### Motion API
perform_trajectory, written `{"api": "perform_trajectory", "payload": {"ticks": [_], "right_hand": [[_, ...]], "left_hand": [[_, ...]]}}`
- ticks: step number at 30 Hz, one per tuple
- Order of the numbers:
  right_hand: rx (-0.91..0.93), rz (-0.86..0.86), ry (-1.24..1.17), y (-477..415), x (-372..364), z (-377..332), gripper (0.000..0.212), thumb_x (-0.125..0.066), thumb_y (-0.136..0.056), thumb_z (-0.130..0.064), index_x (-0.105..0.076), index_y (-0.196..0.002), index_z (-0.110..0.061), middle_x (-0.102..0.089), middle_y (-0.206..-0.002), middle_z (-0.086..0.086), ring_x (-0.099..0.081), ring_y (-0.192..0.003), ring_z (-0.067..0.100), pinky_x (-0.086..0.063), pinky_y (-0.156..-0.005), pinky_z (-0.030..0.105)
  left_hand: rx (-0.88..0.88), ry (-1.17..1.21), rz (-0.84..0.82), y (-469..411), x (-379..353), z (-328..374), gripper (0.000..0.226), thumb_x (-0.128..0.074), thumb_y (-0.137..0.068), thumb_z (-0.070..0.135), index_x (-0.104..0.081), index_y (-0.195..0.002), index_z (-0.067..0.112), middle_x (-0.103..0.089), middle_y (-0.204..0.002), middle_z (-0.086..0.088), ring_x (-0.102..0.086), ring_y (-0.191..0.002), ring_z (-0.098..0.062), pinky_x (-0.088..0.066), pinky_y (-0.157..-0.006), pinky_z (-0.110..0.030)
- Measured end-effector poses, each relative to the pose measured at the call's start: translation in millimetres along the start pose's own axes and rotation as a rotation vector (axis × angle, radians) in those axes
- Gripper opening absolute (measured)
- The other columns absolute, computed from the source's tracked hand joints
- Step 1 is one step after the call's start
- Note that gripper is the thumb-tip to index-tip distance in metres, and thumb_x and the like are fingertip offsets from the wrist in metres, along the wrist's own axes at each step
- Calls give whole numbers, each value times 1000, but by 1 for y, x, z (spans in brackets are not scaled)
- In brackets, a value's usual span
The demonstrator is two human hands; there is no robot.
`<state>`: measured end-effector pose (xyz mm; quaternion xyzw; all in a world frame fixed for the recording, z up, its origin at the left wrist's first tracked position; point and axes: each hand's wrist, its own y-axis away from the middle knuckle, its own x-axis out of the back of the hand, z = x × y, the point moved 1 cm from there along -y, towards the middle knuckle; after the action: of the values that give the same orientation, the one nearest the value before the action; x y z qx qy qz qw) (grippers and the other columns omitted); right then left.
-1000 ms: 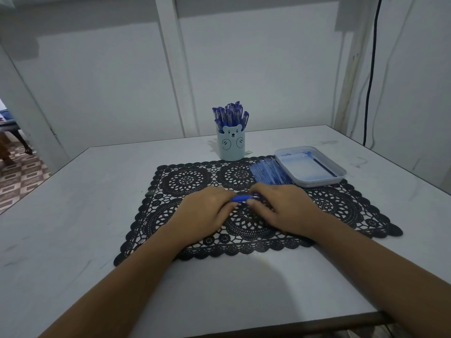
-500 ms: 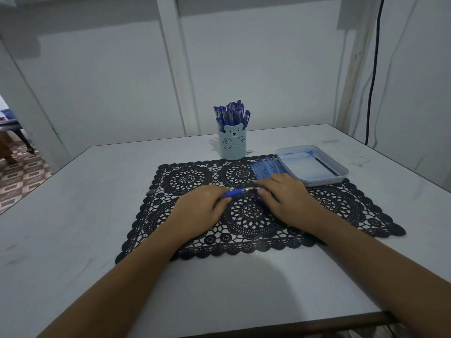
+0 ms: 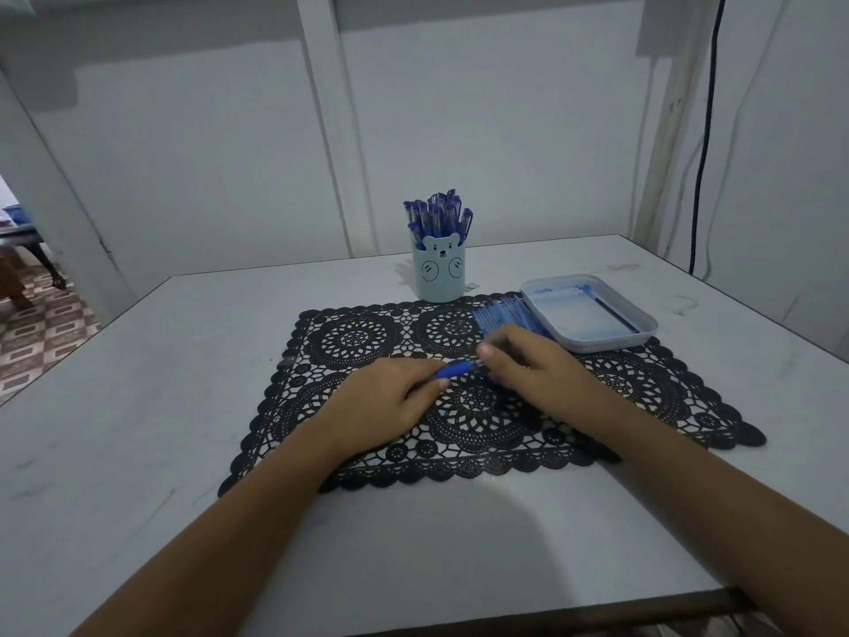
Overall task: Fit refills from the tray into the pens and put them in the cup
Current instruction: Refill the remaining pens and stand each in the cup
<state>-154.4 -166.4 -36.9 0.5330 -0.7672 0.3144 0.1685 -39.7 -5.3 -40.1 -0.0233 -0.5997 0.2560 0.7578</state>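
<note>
Many pens [image 3: 436, 218] in cup [image 3: 438, 280]; refill [image 3: 613, 314] in tray [image 3: 592, 346]; left hand [image 3: 381, 402], right hand [image 3: 537, 372] pinch pen [image 3: 455, 370].

2 hands, left hand [image 3: 386, 397] and right hand [image 3: 528, 365], both gripping 1 blue pen [image 3: 455, 370]. 1 bear cup [image 3: 438, 275] beyond the grip, capped pens [image 3: 436, 213] in it too packed to count. 1 tray [image 3: 597, 344] beyond-right of grip, 1 dark refill [image 3: 613, 310] seen inside. 1 heap of pen barrels [image 3: 500, 314] just past the right hand, count unclear. 1 lace mat [image 3: 358, 337] under the grip, 1 table [image 3: 138, 406]
</note>
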Motion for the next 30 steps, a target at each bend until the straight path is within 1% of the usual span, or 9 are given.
{"api": "perform_trajectory", "payload": {"ticks": [2, 4, 7, 11, 16, 19, 22, 28, 30], "right_hand": [[-10, 8, 71, -2, 1, 1, 25, -46, -92, -38, -55, -73, -27, -54, -64, -8, -46, -57, 2, -37, -58, 21], [4, -30, 99, -3, 1, 2, 13, -54, -90, -31, -56, -78, -30, -57, -70, -5, -50, -63, 7, -40, -61, 25], [21, -68, -36, -2, 1, 2, 15, -62, -85, -24, -53, -97, -27, -57, -84, -5, -52, -72, 5, -44, -69, 21], [-7, 1, 39, -2, 0, 0, 7, -56, -89, -32, -58, -87, -25, -59, -72, -7, -49, -60, -1, -41, -58, 15], [12, -78, -72, 0, 1, -1, 24, -62, -85, -17, -49, -99, -32, -57, -100, -4, -55, -79, 6, -46, -75, 15], [-24, 8, -45, -2, -1, -4, 10, -56, -88, -32, -57, -96, -26, -60, -85, -9, -52, -68, -2, -43, -64, 11], [-22, 26, 15, -2, -1, -1, 13, -52, -92, -27, -63, -85, -22, -59, -64, -10, -50, -53, -4, -41, -57, 11], [-7, 82, -69, -5, 6, 2, 19, -61, -86, -10, -56, -90, -28, -60, -84, -11, -57, -77, 8, -48, -73, 17], [-20, 134, -144, -6, 9, 3, 20, -62, -85, -7, -57, -89, -25, -60, -84, -7, -54, -74, 9, -47, -69, 11]], "left_hand": [[-6, -24, -10, 0, 0, 1, 31, -38, -91, 41, -60, -105, 25, -58, -71, 8, -52, -63, -8, -44, -58, -29], [-7, -47, -11, 1, 0, 1, 26, -41, -93, 38, -60, -106, 25, -56, -71, 10, -50, -63, -8, -43, -57, -28], [11, -42, 7, 1, 0, 1, 35, -35, -89, 44, -60, -107, 27, -60, -75, 8, -52, -67, -8, -44, -60, -29], [-7, -66, 0, 1, 0, 2, 29, -39, -91, 41, -60, -106, 27, -56, -72, 10, -51, -65, -9, -42, -57, -28], [8, -56, 27, 1, 0, 0, 28, -39, -91, 41, -60, -105, 26, -58, -74, 9, -52, -67, -10, -41, -58, -27], [-4, -58, 13, 1, 0, 2, 25, -42, -93, 38, -60, -104, 25, -57, -73, 9, -51, -66, -9, -42, -59, -29], [-21, -77, 3, 0, -1, 3, 20, -46, -94, 33, -60, -104, 25, -49, -68, 13, -47, -63, -6, -38, -56, -24], [78, 37, -58, -1, 1, -5, 22, -47, -94, 32, -63, -102, 21, -56, -66, 6, -51, -59, -10, -42, -58, -31], [100, 45, -71, 0, 3, -8, 22, -46, -94, 32, -63, -103, 21, -57, -66, 5, -50, -57, -10, -42, -58, -30]]}}
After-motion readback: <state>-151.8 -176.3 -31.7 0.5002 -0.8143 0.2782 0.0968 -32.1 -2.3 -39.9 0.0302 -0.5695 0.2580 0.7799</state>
